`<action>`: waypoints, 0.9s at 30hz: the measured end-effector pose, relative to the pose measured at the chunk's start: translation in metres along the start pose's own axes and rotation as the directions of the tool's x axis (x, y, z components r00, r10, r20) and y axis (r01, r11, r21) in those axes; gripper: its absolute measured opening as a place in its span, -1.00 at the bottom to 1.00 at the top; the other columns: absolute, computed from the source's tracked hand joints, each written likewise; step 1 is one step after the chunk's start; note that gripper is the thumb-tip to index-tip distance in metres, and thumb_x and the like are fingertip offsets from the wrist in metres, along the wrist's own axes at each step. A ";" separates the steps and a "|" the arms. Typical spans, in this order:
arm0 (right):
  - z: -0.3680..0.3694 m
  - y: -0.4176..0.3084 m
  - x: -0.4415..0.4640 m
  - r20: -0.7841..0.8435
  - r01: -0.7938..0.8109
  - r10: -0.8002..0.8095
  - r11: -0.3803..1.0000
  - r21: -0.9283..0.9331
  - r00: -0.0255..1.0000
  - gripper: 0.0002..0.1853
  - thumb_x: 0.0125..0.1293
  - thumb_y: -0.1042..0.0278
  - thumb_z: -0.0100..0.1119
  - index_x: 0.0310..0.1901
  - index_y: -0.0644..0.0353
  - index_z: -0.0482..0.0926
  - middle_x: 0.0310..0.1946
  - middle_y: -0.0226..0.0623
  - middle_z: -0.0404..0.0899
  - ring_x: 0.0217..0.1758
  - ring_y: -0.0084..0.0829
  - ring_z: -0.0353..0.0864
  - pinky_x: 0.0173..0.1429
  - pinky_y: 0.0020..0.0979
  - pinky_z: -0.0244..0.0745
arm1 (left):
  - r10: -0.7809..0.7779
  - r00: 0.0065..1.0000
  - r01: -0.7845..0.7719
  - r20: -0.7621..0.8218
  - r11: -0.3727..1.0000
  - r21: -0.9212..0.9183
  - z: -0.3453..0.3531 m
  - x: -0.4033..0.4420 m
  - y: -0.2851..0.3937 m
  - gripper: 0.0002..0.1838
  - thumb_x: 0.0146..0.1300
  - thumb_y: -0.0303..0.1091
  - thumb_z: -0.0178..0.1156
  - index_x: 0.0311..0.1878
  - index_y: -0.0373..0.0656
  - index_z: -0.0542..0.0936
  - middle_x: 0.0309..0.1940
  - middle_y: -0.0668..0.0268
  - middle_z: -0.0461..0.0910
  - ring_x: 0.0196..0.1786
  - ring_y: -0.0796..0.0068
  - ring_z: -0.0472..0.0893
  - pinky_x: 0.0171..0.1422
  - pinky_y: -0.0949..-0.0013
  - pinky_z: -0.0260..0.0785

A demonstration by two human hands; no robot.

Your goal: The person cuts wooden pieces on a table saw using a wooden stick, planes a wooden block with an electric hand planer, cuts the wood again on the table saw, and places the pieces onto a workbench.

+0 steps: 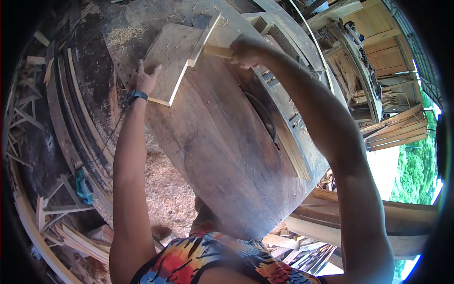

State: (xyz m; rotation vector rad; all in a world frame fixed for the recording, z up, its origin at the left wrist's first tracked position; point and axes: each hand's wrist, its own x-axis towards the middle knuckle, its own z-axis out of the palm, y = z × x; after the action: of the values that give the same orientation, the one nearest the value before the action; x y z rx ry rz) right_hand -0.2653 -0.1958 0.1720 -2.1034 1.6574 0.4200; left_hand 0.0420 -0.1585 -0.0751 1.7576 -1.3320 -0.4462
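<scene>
Left hand (147, 80): I see it spread on the stepped board (172, 54).
Right hand (246, 52): closed round a wood strip (217, 51) (far side).

we observe: brown board (172, 49), stepped pale edge, on the worktable (213, 128); short yellowish strip (217, 51) beside the step.

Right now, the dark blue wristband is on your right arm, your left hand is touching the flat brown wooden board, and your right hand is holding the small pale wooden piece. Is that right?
Not quite: the head view shows the dark blue wristband on the left arm. The left hand does touch the board, and the right hand holds the pale piece.
</scene>
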 end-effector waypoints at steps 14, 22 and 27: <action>0.126 -0.041 -0.117 -0.183 0.116 -0.058 0.938 0.326 0.981 -0.57 0.17 0.49 0.20 0.11 0.16 0.49 -0.18 0.07 0.68 -0.06 0.08 0.68 0.02 0.00 0.60 | 0.067 0.978 0.113 -0.198 0.629 0.769 -0.040 -0.045 0.037 -0.18 0.21 0.19 0.28 0.42 -0.11 0.37 0.21 -0.03 0.47 0.33 -0.19 0.40 0.42 -0.12 0.20; 0.178 -0.021 -0.248 -0.196 0.022 0.106 0.828 0.560 0.975 -0.40 0.26 0.42 0.21 0.36 0.01 0.34 -0.22 0.23 0.64 -0.13 0.24 0.64 -0.03 0.11 0.52 | 0.047 0.985 -0.146 0.165 0.735 0.662 0.052 0.016 0.103 -0.39 0.22 0.00 0.29 0.28 -0.05 0.47 0.36 0.21 0.34 0.37 0.14 0.32 0.43 -0.08 0.13; 0.193 -0.001 -0.332 -0.143 -0.061 0.196 0.765 0.641 0.970 -0.37 0.24 0.46 0.23 0.38 0.12 0.35 -0.23 0.23 0.65 -0.12 0.21 0.66 -0.07 0.01 0.58 | 0.029 0.985 -0.155 0.172 0.596 0.788 0.075 0.003 0.091 -0.37 0.46 -0.25 -0.21 0.57 -0.16 0.11 0.61 0.22 0.03 0.65 0.08 -0.09 0.65 -0.16 -0.36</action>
State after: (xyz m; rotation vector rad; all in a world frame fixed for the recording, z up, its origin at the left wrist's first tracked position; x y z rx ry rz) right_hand -0.3396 0.1812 0.1671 -1.5568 1.7402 -0.3083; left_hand -0.0645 -0.1979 -0.0442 2.3887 -1.9062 0.1573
